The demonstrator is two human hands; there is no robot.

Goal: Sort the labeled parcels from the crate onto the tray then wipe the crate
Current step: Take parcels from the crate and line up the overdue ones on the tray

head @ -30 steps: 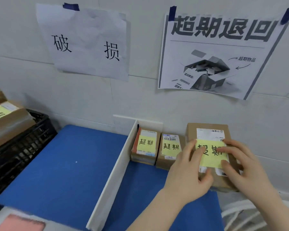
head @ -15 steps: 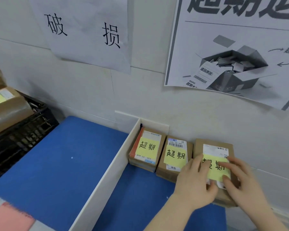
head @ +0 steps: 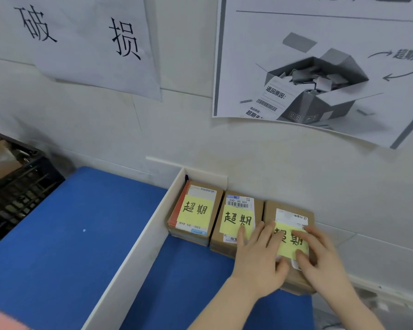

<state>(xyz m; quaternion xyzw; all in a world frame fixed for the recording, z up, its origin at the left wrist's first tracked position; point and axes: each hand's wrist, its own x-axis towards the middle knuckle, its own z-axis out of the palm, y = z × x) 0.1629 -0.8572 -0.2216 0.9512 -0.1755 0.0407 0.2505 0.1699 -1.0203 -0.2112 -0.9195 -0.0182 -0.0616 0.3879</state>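
Parcel (head: 290,211) with yellow note, rightmost of three in a row, in right compartment of the tray (head: 188,282), against far wall. Held down by left hand (head: 255,260) and right hand (head: 322,263), side by side, fingers flat on top. Far left, black crate (head: 22,186) with cardboard inside: sorting likely unfinished, wiping not begun.

The left hand (head: 256,257) and right hand (head: 321,260) lie palm-down side by side, fingers stretched forward.
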